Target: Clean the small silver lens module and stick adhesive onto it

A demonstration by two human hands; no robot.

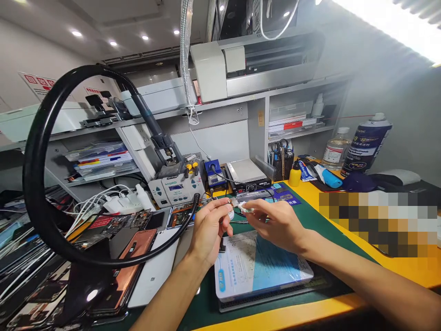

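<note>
Both pinching, the bare left hand (211,224) held a tiny coppery part (230,201) and the bare right hand (277,224) a small white piece (242,208) near a flat blue-and-white box (272,264), where a slackened grip risked dropping either.

Two hands (279,221), one aerosol (365,146), one black hose (35,138).

Carrying a green mat (320,223) across a yellow workbench (275,316) | Bearing a flat blue-and-white box (248,276) near the front | Lined at left with a white panel (148,280) | Edged at right by a yellow bottle (295,177) | Supporting a white machine (208,71) on the gray shelf (292,91) above
</note>
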